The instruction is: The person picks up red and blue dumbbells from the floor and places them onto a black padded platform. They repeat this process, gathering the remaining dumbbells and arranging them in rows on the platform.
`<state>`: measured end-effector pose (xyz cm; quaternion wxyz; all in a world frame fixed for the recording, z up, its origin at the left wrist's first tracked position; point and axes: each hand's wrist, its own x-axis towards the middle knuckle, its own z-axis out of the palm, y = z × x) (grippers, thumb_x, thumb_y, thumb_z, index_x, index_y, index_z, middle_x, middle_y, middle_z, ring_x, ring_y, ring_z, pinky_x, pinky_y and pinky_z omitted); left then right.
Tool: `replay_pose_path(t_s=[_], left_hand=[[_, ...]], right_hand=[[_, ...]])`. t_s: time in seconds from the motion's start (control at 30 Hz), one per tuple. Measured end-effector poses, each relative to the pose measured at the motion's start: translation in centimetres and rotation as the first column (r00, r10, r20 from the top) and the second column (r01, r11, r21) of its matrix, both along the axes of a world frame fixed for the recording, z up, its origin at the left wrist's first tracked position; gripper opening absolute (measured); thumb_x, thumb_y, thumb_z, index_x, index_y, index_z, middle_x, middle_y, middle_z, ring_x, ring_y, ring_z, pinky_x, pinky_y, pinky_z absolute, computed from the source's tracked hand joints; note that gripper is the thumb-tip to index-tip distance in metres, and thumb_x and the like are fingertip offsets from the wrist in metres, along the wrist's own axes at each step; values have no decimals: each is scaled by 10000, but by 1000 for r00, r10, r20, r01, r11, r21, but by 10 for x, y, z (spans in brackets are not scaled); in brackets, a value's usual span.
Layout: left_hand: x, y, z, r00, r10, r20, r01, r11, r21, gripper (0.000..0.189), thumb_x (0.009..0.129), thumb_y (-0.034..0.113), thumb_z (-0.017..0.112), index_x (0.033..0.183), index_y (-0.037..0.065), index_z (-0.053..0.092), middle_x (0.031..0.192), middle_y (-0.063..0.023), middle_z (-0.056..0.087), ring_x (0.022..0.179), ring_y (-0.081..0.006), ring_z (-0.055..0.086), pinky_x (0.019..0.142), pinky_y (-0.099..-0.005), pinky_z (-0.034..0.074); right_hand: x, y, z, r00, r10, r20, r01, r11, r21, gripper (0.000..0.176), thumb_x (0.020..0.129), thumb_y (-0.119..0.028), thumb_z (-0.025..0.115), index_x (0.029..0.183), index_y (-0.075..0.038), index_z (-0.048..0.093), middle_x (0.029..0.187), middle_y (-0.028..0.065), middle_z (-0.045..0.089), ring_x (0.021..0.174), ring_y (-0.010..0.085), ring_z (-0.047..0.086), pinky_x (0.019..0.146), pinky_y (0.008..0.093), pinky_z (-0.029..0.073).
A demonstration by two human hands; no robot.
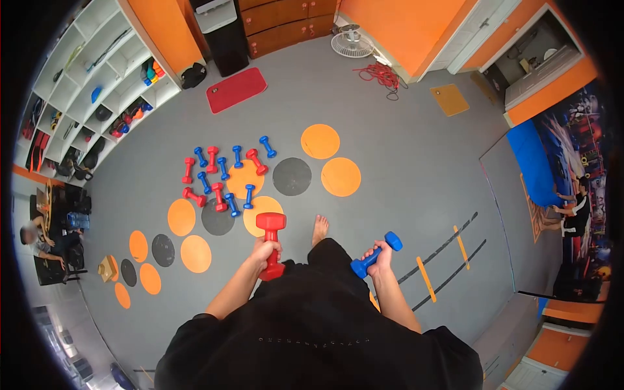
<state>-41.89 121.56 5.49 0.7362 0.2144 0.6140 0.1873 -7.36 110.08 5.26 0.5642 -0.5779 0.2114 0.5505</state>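
Observation:
A red dumbbell [272, 246] is upright in the head view, its handle wrapped by my left hand [265, 251]. To the right, my right hand [379, 257] is closed round the handle of a blue dumbbell [376, 255], which tilts up to the right. The two dumbbells are apart, one on each side of my black-clothed body. Ahead and to the left, several more red dumbbells [219, 197] and blue dumbbells [232, 205] lie scattered on the grey floor, some over orange and dark discs. My bare foot [320, 229] shows between my hands.
Orange discs [341, 177] and black discs [292, 176] mark the floor [403, 162]. Shelves [107, 65] stand at upper left, a fan [351, 43] and red cord [383, 77] at the top. One person [49, 244] sits far left; another [577, 208] is at right beside a blue mat [534, 162].

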Motion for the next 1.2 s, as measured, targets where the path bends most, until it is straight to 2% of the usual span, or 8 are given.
replay_pose_path(t_s=[0.33,0.63,0.77,0.87,0.93,1.0,1.1,1.2], left_hand=[[62,205,-38,1000,30,-9,-30,996,-80,109,670,-70,591,743,6,562,614,-96,560,474,-197,553,453,-322,464],[56,361,-184,997,47,-69,-59,982,-182,157,628,-56,584,758,17,538,576,-80,539,426,-196,523,402,-332,417],[55,419,-300,957,-11,-289,-28,991,-131,211,618,30,602,824,10,560,583,-74,541,473,-227,538,434,-356,411],[50,442,-443,673,-316,-668,293,944,-151,474,573,201,650,1023,63,600,982,-162,476,906,-346,440,835,-421,308],[48,447,-534,405,-477,-780,447,847,-287,653,543,315,682,1156,98,627,1249,-220,433,1195,-424,375,1103,-464,239],[48,454,-591,520,-507,-687,375,858,-350,516,585,381,677,1079,236,710,1210,-195,535,1196,-381,430,1051,-476,325],[48,471,-652,858,-254,-446,164,959,-230,294,627,173,686,876,21,649,659,-82,653,602,-217,640,608,-339,503],[48,449,-731,877,-196,-439,118,973,-198,271,630,181,705,854,37,654,667,-75,653,611,-180,639,613,-328,502]], right_hand=[[42,242,-23,985,165,-58,-174,957,-233,234,783,-238,654,760,-140,443,575,58,457,534,217,478,536,385,426],[-20,428,-61,965,261,-38,-262,934,-242,168,833,-210,641,841,-122,498,721,74,543,687,250,553,655,396,469],[-22,502,-190,815,578,26,-547,784,-294,122,810,-174,649,861,-97,569,838,67,606,757,210,596,690,393,476],[-14,538,-339,542,840,6,-766,497,-407,128,782,-156,673,874,-89,614,852,38,618,794,142,604,713,368,483],[-21,554,-447,403,894,197,-751,446,-486,379,769,-197,708,1110,-66,611,977,77,630,900,227,636,789,333,512],[-34,568,-526,207,918,339,-709,379,-595,564,746,-242,718,1258,-72,553,1197,128,587,1145,285,563,956,354,451],[-49,591,-609,-7,993,122,-651,88,-754,632,732,-314,707,1291,-73,537,1303,149,524,1215,290,515,986,365,429],[-62,616,-662,-193,973,-128,-570,-218,-792,693,718,-406,694,1302,-65,544,1394,176,487,1266,299,489,1006,377,415]])
